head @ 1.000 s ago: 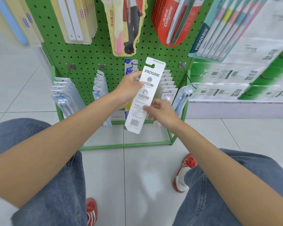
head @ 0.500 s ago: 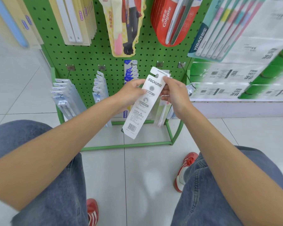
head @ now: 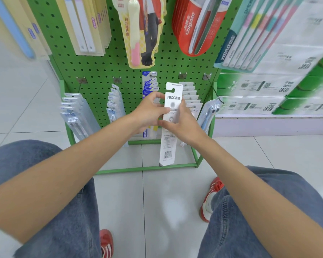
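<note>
1. I read this step as hanging stock. The white toothbrush pack (head: 173,101) is held upright in front of the green pegboard (head: 104,71), just before the row of matching packs (head: 191,95), with its hang slot at the top.
2. My left hand (head: 149,113) grips the pack's left edge, just below the printed brand name, with its fingers curled round it.
3. My right hand (head: 184,125) holds the pack lower down, with the thumb across the front and the fingers behind (they are mostly hidden by the card). So both hands are closed on the pack and neither is free.
4. The pack is in the air. Its lower end hangs free above the rack's green base frame (head: 147,169) and touches nothing that I can see.
5. Next, I think the slot has to meet the hook (head: 182,75) that carries the matching row (I cannot make out its tip behind the card). That calls for raising the top edge, tilting it towards the board and sliding it on squarely.
6. I should go gently, since a crooked push could knock the neighbouring packs.
</note>
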{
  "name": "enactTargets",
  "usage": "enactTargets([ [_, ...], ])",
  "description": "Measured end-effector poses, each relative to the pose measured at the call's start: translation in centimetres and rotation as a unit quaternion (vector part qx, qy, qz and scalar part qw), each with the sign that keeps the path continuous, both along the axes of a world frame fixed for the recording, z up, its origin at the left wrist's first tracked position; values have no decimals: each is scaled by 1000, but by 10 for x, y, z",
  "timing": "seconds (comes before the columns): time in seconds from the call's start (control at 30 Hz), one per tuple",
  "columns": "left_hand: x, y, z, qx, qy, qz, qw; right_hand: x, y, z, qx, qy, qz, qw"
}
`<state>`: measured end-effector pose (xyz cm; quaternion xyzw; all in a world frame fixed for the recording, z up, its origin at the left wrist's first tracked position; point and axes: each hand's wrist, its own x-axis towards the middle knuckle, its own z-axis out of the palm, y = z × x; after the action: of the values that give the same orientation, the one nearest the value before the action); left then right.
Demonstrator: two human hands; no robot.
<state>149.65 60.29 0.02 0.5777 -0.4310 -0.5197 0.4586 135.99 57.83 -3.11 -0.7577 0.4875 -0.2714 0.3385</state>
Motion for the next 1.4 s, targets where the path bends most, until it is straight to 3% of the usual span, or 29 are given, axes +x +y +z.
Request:
enactTargets([
  [0.2,-4,3,1,1,-10,-32,999,-5,-4,-1,103,10,37,994],
  [0.3,-3,0,-1,-16,-32,-5,999,-5,-1,0,89,-57,33,994],
  [0.43,3,-6,0,-19,2,55,998,-8,-2,3,48,-96,-19,994],
  [0.57,9,-10,-2,-31,-39,100,994,-6,-4,2,88,-147,-46,984],
  [0.73,19,-9,-4,-73,-99,101,987,2,-2,-10,98,-90,-21,991],
  [0.93,47,-8,2,-14,-175,79,981,7,-2,-11,96,-53,-6,994],
  [1.4,97,-29,4,-23,-278,179,944,23,-24,17,12,-56,-25,998],
])
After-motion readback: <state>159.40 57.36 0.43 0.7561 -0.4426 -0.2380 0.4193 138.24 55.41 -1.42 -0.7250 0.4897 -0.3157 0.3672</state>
